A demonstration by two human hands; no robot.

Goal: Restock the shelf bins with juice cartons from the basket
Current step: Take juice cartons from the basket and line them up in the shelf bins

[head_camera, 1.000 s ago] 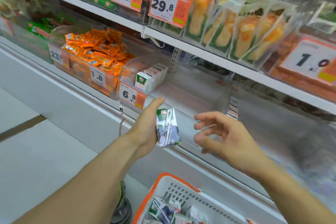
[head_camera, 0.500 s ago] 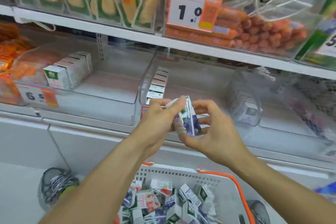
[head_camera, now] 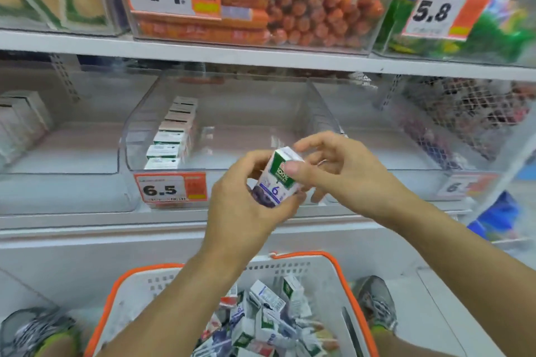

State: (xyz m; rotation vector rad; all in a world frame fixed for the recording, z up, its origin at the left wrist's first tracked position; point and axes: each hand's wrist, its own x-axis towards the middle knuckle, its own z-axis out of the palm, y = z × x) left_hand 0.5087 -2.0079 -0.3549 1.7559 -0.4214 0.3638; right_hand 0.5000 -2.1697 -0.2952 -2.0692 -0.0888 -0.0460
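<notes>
Juice carton (head_camera: 278, 177) held by both hands in front of clear shelf bin (head_camera: 185, 165), above basket (head_camera: 330, 266). Long axis near upright, top tilted right and away. L hand (head_camera: 246, 206) fingers curled round base; R hand (head_camera: 345, 171) thumb and fingers pinch top.

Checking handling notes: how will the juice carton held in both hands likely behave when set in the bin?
The juice carton looks stiff: flat faces, crisp edges. Probably light, since fingertips alone hold it. Its flat base should stand, like the row in the clear bin.
</notes>
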